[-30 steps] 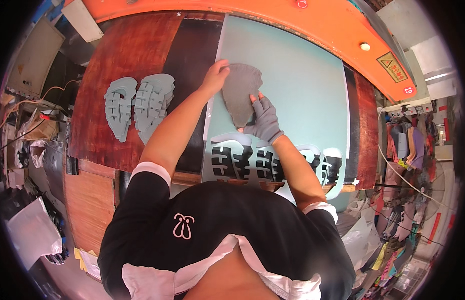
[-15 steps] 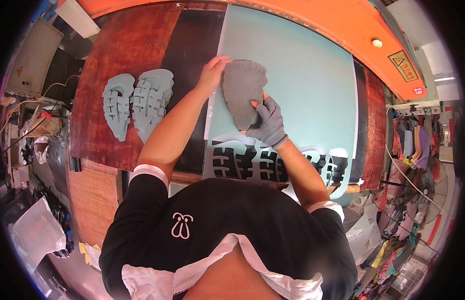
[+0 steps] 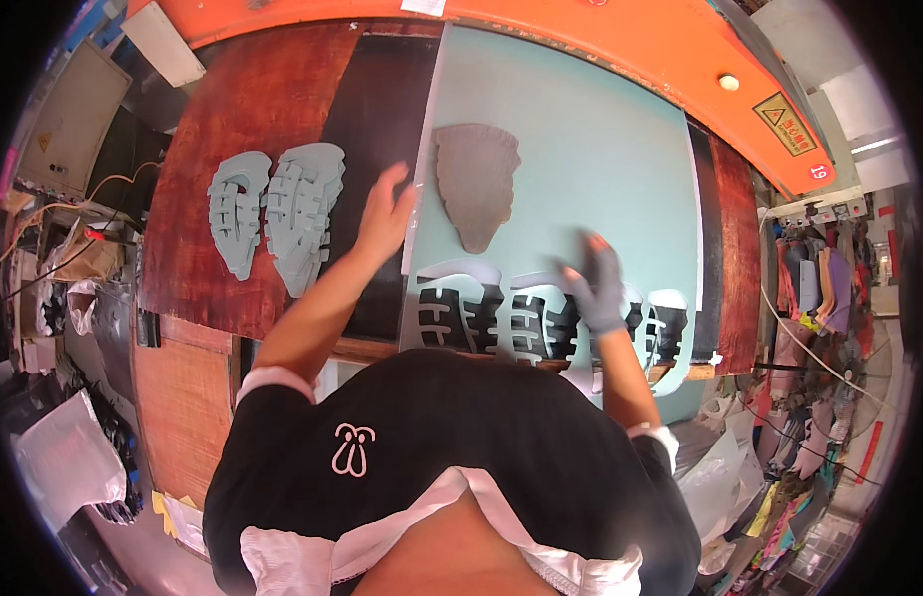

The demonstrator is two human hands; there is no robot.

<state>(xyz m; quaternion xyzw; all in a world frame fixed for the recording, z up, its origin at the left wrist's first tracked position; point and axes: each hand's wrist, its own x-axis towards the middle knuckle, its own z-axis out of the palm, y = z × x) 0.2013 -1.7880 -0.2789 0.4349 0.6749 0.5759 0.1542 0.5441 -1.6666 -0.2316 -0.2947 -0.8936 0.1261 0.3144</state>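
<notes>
A grey-brown cutting die [image 3: 476, 184] with a wavy edge lies flat on a pale green sheet [image 3: 600, 149], untouched by either hand. To its left, my bare left hand [image 3: 384, 217] hovers over the dark strip beside the sheet, fingers apart and empty. My right hand [image 3: 598, 288], in a grey fingerless glove, is near the sheet's front part, blurred by motion; its fingers look spread with nothing in them. Below the die, the sheet has several cut-out openings [image 3: 456, 313] showing black underneath. Two stacks of pale green cut pieces [image 3: 300, 204] with slotted shapes lie on the left.
An orange machine beam [image 3: 660, 60] with a white knob [image 3: 728, 82] spans the far side. The reddish-brown board [image 3: 253, 94] carries the cut stacks. Racks of colourful pieces [image 3: 819, 278] stand at the right; plastic-wrapped goods [image 3: 74, 452] lie at the lower left.
Both hands have let go of the cutting die, which now lies on the sheet. My left hand has moved down and left, my right hand toward the right. The beam appears slightly lower in view.
</notes>
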